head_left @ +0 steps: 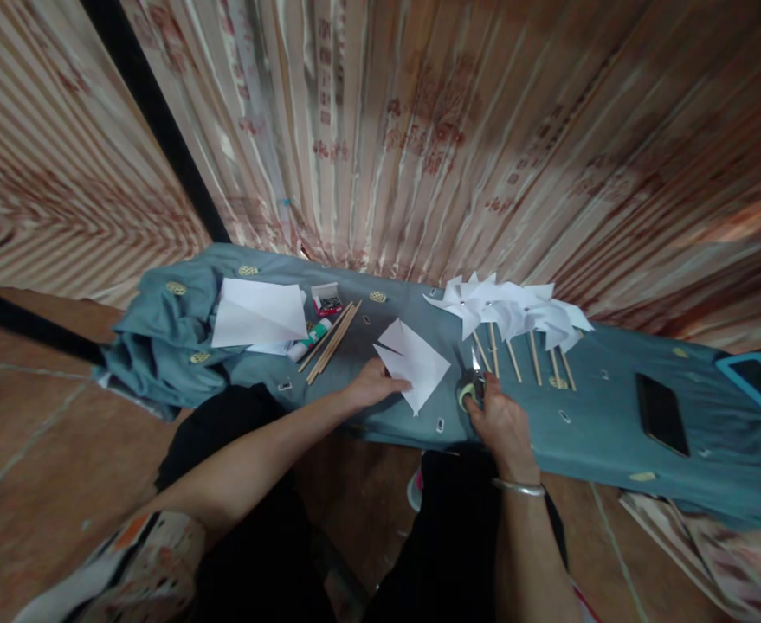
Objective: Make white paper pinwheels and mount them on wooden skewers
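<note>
My left hand (378, 383) grips the lower left edge of a white square of paper (419, 363), thumb on top. One slit runs into the paper from its left side, and a short cut shows near the top corner. My right hand (500, 420) is closed around a pair of scissors (471, 391) with pale green handles, to the right of the paper. The scissor blades point away from me and are apart from the paper. Beyond the scissors lie several white paper pinwheels (513, 307) on wooden sticks, overlapping in a row.
Left of the paper are loose wooden sticks (334, 343), a glue stick (310, 340), a small open box of pins (327, 299) and a stack of white paper (260, 313). A dark phone (661, 414) and a blue-framed device (760, 382) lie right on the green cloth (594, 433). A curtain (380, 156) hangs behind.
</note>
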The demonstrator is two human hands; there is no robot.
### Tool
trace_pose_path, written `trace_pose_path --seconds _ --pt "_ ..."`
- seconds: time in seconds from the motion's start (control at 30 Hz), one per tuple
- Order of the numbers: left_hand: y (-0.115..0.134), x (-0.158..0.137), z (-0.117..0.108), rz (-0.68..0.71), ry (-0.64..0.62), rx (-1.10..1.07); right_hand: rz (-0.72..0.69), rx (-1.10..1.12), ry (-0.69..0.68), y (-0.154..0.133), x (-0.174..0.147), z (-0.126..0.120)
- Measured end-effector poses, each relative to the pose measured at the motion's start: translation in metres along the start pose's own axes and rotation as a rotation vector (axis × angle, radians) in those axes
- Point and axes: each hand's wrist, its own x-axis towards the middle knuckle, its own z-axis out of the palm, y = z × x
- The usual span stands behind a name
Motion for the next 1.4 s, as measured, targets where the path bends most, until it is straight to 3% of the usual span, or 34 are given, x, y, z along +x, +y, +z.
trace_pose_path --seconds 0.13,0.27,0.43,0.67,0.83,1.13,1.4 --pt "0.005 -0.008 -0.011 -0.011 -0.05 0.031 -0.031 0.022 -0.044 0.001 0.002 -0.001" --pt "0.01 -0.016 -0.031 0.079 -0.032 0.119 -0.021 0.045 -0.072 0.001 0.004 -0.001" --pt "0.016 -0.024 -0.061 0.208 0.128 0.456 -0.004 0.019 -0.12 -0.003 0.006 -0.008" --pt "0.032 -0.041 -0.09 0.324 0.156 0.979 0.063 -0.065 -0.222 -0.012 0.01 -0.021" --pt "0.049 -0.046 -0.115 0.535 0.318 1.318 0.067 -0.084 -0.23 -0.017 0.012 -0.021" --pt "0.056 -0.031 -0.126 0.385 0.39 1.557 0.05 -0.075 -0.175 -0.015 0.013 -0.013" --pt "0.057 -0.03 -0.126 0.351 0.395 1.561 0.095 -0.04 -0.179 -0.015 0.014 -0.014"
